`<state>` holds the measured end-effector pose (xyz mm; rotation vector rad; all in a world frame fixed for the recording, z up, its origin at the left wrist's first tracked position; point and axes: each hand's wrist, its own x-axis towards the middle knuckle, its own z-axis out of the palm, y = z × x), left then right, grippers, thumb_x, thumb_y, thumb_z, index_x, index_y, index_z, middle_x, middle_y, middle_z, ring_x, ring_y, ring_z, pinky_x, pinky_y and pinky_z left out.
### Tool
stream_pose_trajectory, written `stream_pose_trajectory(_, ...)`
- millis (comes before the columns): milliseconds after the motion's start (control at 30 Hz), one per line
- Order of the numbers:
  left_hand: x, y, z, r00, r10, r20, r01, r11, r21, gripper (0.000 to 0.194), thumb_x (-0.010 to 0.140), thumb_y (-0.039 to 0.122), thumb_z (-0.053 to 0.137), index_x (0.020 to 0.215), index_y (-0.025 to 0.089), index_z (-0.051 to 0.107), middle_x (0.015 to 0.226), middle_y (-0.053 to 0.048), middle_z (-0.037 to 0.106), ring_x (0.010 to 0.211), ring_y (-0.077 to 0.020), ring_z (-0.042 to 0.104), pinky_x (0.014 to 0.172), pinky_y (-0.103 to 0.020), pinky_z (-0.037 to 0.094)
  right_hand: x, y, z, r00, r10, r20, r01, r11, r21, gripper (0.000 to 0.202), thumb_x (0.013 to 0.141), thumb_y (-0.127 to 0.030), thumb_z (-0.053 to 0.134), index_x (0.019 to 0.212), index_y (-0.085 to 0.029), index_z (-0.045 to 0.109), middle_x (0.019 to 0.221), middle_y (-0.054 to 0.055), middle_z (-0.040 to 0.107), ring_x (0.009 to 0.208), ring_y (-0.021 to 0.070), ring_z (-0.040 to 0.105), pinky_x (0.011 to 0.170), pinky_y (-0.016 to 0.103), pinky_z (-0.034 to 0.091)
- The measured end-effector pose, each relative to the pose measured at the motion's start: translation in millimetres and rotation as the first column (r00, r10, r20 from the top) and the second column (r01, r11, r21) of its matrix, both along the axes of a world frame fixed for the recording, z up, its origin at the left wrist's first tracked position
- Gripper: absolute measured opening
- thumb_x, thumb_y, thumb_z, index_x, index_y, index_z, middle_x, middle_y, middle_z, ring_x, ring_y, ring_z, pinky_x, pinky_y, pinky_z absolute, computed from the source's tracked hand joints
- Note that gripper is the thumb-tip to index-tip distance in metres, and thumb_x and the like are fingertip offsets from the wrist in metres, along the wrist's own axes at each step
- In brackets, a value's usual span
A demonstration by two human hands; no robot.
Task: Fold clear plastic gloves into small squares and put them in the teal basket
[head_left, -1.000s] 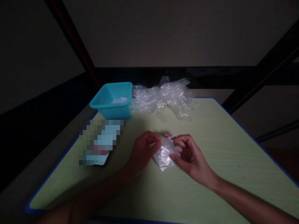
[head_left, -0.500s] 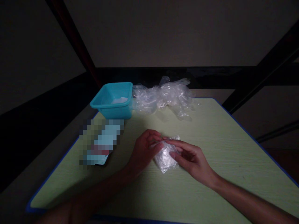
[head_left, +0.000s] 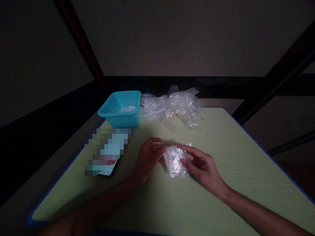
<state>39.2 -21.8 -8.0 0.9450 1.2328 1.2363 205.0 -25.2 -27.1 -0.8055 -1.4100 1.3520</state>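
Observation:
A folded piece of clear, crinkled plastic (head_left: 175, 162) is between my hands, just above or on the pale green table. My right hand (head_left: 201, 164) grips its right side, thumb in front and fingers behind. At the plastic's upper left corner is my left hand (head_left: 150, 156), its index finger and thumb apart; the thumb tip is beside the corner and the lower fingers are partly hidden. Behind my hands lies a loose heap of clear plastic gloves (head_left: 182, 105) at the table's far edge.
A turquoise basket (head_left: 125, 121) with something white inside stands at the far left, touching the glove heap. Nearer, a pixelated flat object (head_left: 114, 147) lies by the left edge. The table (head_left: 236, 196) has a blue rim; dark bars and a wall are behind it.
My left hand's fingers have parted and drawn slightly left from the plastic's top edge. The plastic stays in my right hand. The whole view has shifted slightly.

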Motion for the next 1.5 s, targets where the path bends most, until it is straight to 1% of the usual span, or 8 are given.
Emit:
stream_pose_trajectory(267,1,1,-1.8,1.0,0.01,-0.025,-0.009,0.999,0.031,0.031,0.061,0.028,0.067,0.084,0.015,0.052,0.052,0.003,0.063,0.045,-0.0115,0.058,0.044,-0.019,0.047,-1,1,0.7,0.999,-0.042,0.017,0.043,0.999,-0.033,0.034,0.073,-0.018,0.066,0.106,-0.025,0.065,0.107,0.005,0.068,0.071,0.0123,0.065,0.057,0.023,0.053)
stream_pose_trajectory(367,0,5,-2.9,0.999,0.033,-0.03,-0.032,0.999,0.044,0.03,0.061,0.029,0.067,0.082,0.016,0.051,0.051,0.004,0.06,0.042,-0.0106,0.057,0.041,-0.019,0.046,-1,2,1.1,0.998,-0.05,0.032,0.051,0.998,-0.027,0.034,0.073,-0.02,0.066,0.107,-0.024,0.064,0.093,0.004,0.071,0.068,0.0129,0.064,0.053,0.022,0.051)
stream_pose_trajectory(567,-17,18,4.3,0.982,0.166,0.087,-0.173,0.981,0.089,0.03,0.062,0.028,0.07,0.083,0.016,0.052,0.077,-0.002,0.067,0.06,-0.0141,0.065,0.044,-0.018,0.047,2,5,-2.5,0.993,-0.091,0.071,0.092,0.996,-0.01,0.036,0.073,-0.025,0.067,0.108,-0.022,0.064,0.077,0.004,0.07,0.063,0.0148,0.062,0.048,0.023,0.048)
stream_pose_trajectory(700,-39,33,17.6,0.864,0.355,0.356,-0.392,0.919,0.035,0.021,0.067,0.014,0.068,0.082,0.016,0.054,0.078,-0.001,0.067,0.068,-0.0137,0.067,0.052,-0.018,0.048,2,5,-4.1,0.991,-0.108,0.078,0.107,0.994,0.009,0.035,0.072,-0.025,0.067,0.108,-0.023,0.065,0.084,0.004,0.07,0.063,0.0154,0.061,0.046,0.023,0.048)
stream_pose_trajectory(800,-53,44,29.2,0.772,0.464,0.434,-0.509,0.861,-0.016,0.011,0.075,0.006,0.058,0.077,0.016,0.053,0.07,0.003,0.064,0.062,-0.0089,0.065,0.054,-0.016,0.048,3,6,-3.8,0.991,-0.107,0.077,0.106,0.994,0.014,0.035,0.072,-0.025,0.068,0.107,-0.024,0.065,0.092,0.005,0.07,0.067,0.0167,0.062,0.048,0.024,0.049)
stream_pose_trajectory(900,-63,53,38.4,0.705,0.534,0.468,-0.566,0.82,-0.084,0.014,0.079,0.003,0.052,0.071,0.015,0.051,0.062,0.004,0.06,0.053,-0.0057,0.06,0.049,-0.013,0.047,3,6,-3.5,0.993,-0.091,0.072,0.092,0.996,-0.005,0.035,0.072,-0.026,0.069,0.107,-0.024,0.065,0.098,0.005,0.069,0.065,0.0148,0.061,0.049,0.023,0.049)
stream_pose_trajectory(1167,-76,64,48.3,0.626,0.586,0.515,-0.526,0.805,-0.276,0.022,0.088,0.01,0.046,0.067,0.015,0.049,0.059,0.002,0.054,0.045,-0.0054,0.055,0.042,-0.012,0.046,3,9,-4.2,0.99,-0.112,0.081,0.112,0.994,0.001,0.038,0.069,-0.03,0.071,0.106,-0.021,0.065,0.086,0.005,0.07,0.062,0.0144,0.059,0.048,0.022,0.047)
stream_pose_trajectory(1500,-73,67,38.1,0.612,0.52,0.596,-0.505,0.837,-0.212,0.022,0.089,0.012,0.048,0.068,0.017,0.047,0.061,0.002,0.055,0.052,-0.0071,0.058,0.055,-0.016,0.052,3,9,3.9,0.992,-0.123,0.038,0.124,0.992,-0.018,0.037,0.068,-0.024,0.072,0.104,-0.023,0.066,0.102,0.006,0.07,0.065,0.013,0.062,0.052,0.021,0.048)
